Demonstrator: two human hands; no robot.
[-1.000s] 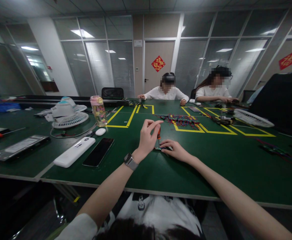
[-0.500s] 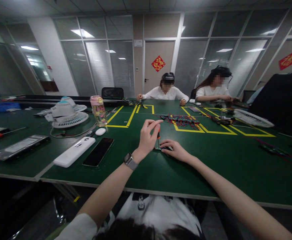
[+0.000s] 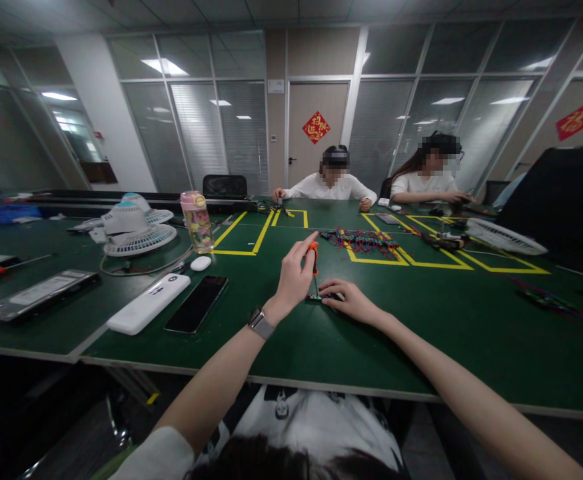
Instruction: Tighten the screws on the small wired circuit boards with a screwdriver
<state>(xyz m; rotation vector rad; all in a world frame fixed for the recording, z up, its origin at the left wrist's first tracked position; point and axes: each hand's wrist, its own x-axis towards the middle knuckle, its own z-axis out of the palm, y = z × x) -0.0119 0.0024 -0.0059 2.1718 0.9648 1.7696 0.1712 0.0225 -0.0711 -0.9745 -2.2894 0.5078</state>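
My left hand [image 3: 294, 277] pinches a small screwdriver with an orange handle [image 3: 314, 257], held upright with its tip down on a small dark part [image 3: 316, 297] on the green table [image 3: 421, 333]. A watch is on that wrist. My right hand [image 3: 351, 300] lies flat on the table just right of the part, its fingers pressed on the part's edge and holding it down.
To the left lie a black phone [image 3: 196, 303], a white oblong case [image 3: 148, 303], a white mouse-like object [image 3: 200, 263], a pink bottle [image 3: 197, 222] and a white fan [image 3: 134, 230]. A pile of coloured wires [image 3: 364, 241] sits ahead. Two people sit at the far end.
My left hand's fingers have shifted on the screwdriver handle, so the orange handle now shows more and the forefinger points up. The right hand has stayed put.
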